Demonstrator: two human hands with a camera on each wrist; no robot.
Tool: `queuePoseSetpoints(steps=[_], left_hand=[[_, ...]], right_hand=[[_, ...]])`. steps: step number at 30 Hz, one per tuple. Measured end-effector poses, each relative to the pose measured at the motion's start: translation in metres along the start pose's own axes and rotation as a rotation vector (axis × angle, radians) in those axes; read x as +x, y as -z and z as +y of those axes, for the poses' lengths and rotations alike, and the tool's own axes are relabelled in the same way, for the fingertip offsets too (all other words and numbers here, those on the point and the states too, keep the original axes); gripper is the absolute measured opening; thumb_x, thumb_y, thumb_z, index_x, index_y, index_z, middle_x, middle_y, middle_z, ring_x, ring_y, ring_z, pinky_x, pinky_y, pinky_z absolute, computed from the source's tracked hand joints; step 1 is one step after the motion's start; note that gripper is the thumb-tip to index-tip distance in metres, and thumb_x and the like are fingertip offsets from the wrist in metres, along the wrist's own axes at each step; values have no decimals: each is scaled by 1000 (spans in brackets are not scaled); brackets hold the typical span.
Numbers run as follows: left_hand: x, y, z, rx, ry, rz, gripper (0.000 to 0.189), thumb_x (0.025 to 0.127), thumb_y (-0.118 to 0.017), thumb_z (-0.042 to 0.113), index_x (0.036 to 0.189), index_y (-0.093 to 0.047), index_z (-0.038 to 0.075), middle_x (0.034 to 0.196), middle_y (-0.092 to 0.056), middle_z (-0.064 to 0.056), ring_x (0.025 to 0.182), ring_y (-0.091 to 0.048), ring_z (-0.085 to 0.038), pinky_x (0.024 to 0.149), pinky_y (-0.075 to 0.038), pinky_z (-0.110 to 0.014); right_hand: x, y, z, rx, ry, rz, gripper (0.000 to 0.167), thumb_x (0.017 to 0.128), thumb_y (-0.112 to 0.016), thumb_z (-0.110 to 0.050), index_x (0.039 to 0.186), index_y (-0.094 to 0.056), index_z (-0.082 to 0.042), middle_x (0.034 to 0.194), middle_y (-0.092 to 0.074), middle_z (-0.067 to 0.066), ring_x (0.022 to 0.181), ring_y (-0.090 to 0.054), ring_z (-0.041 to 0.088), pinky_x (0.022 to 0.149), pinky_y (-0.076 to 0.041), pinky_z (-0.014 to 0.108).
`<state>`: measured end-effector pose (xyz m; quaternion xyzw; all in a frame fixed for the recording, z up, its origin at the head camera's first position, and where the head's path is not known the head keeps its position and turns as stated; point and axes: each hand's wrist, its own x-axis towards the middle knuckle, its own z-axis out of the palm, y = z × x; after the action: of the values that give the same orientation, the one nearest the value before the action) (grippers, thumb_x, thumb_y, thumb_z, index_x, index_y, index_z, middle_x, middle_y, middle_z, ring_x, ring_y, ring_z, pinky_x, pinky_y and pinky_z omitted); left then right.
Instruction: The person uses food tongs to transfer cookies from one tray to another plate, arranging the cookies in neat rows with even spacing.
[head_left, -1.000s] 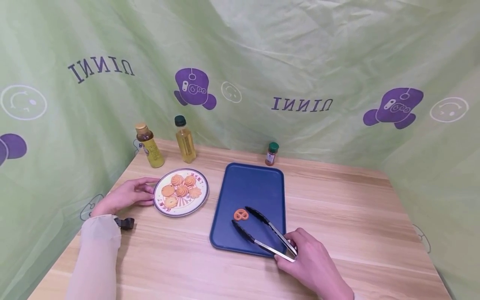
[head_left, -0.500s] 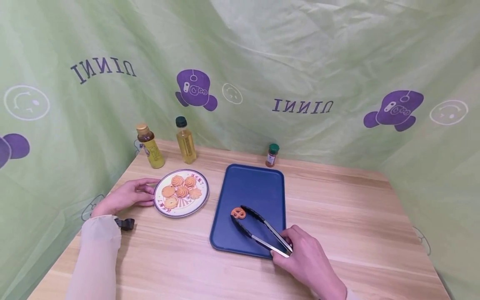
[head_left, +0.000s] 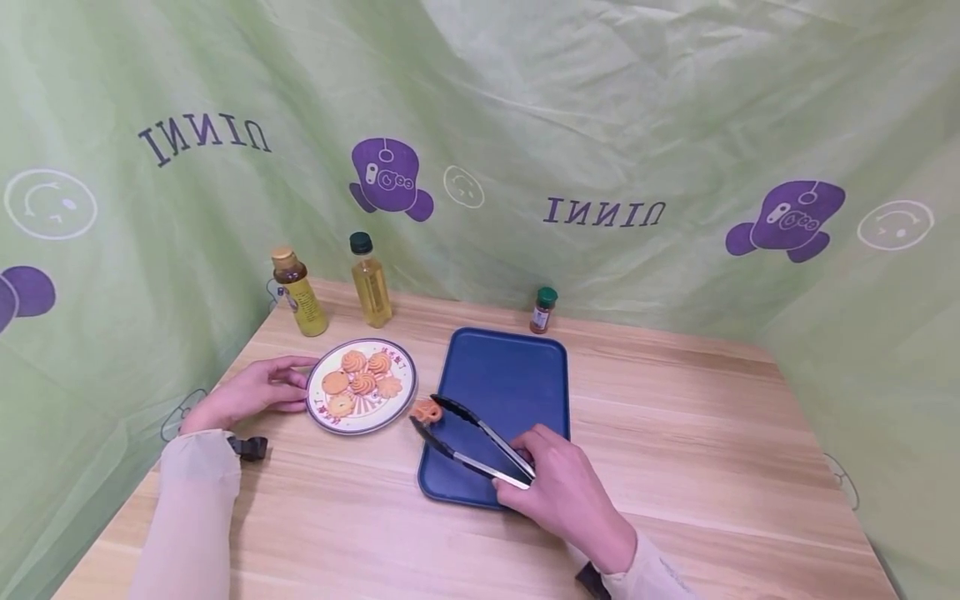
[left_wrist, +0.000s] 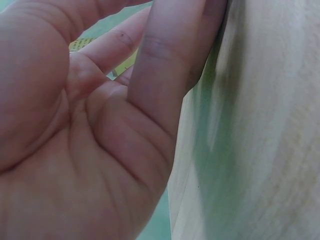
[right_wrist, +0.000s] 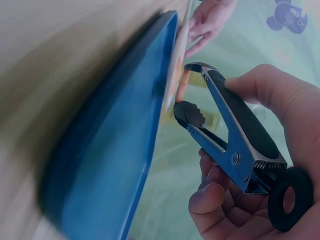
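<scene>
My right hand grips a pair of metal tongs with black tips. Between the tips they hold a pretzel-shaped cookie, raised over the left edge of the blue tray, near the plate. In the right wrist view the cookie is seen edge-on between the tong tips. A patterned round plate bears several cookies, some swirled and some flat. My left hand rests at the plate's left rim, its fingers extended to the edge. Its palm fills much of the left wrist view.
Behind the plate stand a yellow-labelled bottle and a bottle of yellow liquid. A small green-capped jar is behind the tray. A green printed cloth hangs around the wooden table.
The tongs have closed on the pretzel-shaped cookie, lifted it from the tray and carried it left toward the plate. My left hand and the plate stay in place.
</scene>
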<state>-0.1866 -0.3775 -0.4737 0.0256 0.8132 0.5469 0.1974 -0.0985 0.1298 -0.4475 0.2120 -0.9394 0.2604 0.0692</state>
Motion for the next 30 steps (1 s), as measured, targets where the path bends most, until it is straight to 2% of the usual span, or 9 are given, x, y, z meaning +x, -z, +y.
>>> queuePoseSetpoints(steps=[11,17,30], left_hand=[[-1,1,2,-14,-36,-19,76,105,-71,-2,169,-31,-13,130,-68,-26,104,-77,-7,98,-72,-29],[-1,0,3,-12,-38,-23,76,105,-71,-2,169,-30,-13,131,-68,-27,104,-77,-7,98,-72,-29],[0,0,-1,-3,-44,-18,76,105,-72,-1,169,-32,-12,130,-69,-26,103,-77,-7,97,-72,-29]], right_hand=[[37,-19,-36,33,106,-52,31,82,-87,-35,102,-78,-13,86,-62,-8,73,-51,8,60,-43,19],[51,-28,-46,-3,143,-61,34,82,-88,-33,104,-79,-9,90,-68,-4,75,-56,9,63,-52,20],[62,-37,-53,-59,170,-72,37,82,-89,-38,104,-80,-9,89,-68,-3,75,-58,10,62,-54,22]])
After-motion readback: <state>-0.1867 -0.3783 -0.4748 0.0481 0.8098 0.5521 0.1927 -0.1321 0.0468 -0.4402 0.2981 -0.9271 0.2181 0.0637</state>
